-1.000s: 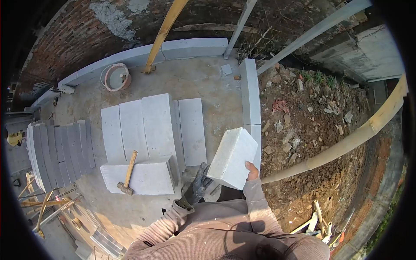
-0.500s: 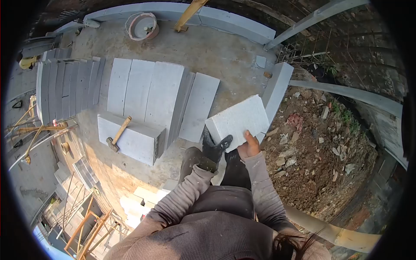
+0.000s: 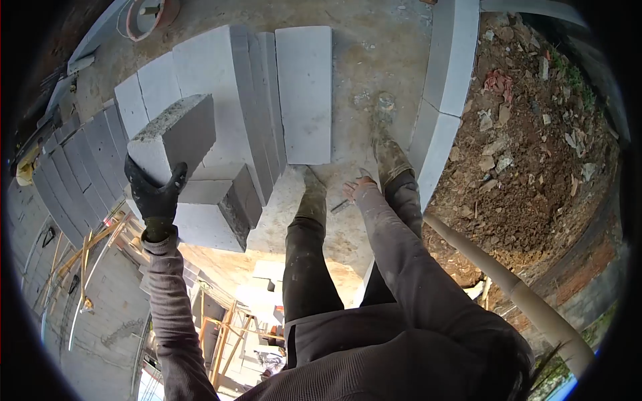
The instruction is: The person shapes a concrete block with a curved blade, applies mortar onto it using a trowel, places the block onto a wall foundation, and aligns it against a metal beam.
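My left hand (image 3: 155, 194), in a dark glove, grips the near end of a short pale concrete block (image 3: 190, 137). One face of that block is rough and grey. It is held tilted over a stack of larger pale blocks (image 3: 207, 73). Under and beside it lies another block (image 3: 210, 220) with a rough dark end. My right hand (image 3: 359, 189) is bare and low between my legs, fingers spread, with nothing seen in it. A small thin dark object or mark (image 3: 340, 206) shows on the floor by its fingertips. No hammer is visible.
A single slab (image 3: 304, 93) lies ahead of my feet. To the right runs a low block wall (image 3: 438, 134), with rubble and soil (image 3: 528, 194) beyond. More upright slabs (image 3: 80, 160) stand at left. A bucket (image 3: 152, 17) is at top left.
The block that both hands were near on the right appears to have swung left in my left hand. My right hand has come off it and opened. The view has shifted; the hammer is out of sight.
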A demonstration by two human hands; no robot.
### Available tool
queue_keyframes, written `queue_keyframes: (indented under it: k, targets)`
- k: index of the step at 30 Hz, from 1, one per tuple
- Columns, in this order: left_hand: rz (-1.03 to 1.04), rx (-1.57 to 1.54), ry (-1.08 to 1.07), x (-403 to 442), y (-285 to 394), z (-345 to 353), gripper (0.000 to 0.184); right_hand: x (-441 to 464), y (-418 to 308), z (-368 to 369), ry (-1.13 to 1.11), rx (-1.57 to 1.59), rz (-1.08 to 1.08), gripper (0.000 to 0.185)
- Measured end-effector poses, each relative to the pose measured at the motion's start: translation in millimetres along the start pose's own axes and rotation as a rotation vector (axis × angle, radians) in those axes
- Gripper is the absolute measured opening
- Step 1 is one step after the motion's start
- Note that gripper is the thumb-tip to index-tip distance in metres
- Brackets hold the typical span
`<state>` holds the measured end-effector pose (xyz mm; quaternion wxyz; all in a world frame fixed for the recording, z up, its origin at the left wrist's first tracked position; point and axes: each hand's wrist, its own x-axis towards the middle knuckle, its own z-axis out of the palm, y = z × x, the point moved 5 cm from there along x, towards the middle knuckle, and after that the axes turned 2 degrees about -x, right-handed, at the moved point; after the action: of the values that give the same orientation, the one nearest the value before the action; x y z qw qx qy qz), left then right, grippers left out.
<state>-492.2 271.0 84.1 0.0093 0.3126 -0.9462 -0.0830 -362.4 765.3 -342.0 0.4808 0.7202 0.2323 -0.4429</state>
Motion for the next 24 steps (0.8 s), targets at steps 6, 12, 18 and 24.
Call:
queue_keyframes:
  k: [6, 12, 18, 24]
  targets:
    - [0.010, -0.016, -0.092, -16, -114, 84, 0.087, 171, 45, -35, 0.124, 0.074, -0.167, 0.052]
    - [0.116, -0.129, -0.362, -14, -135, 80, 0.077, 258, 13, -62, 0.074, 0.101, -0.341, 0.052]
    - [0.425, 0.203, -0.364, -24, -146, 66, 0.059, 263, -10, -73, 0.097, 0.059, -0.413, 0.052]
    - [0.120, -0.097, -0.278, -17, -129, 78, 0.073, 246, -23, -78, 0.126, 0.082, -0.479, 0.051]
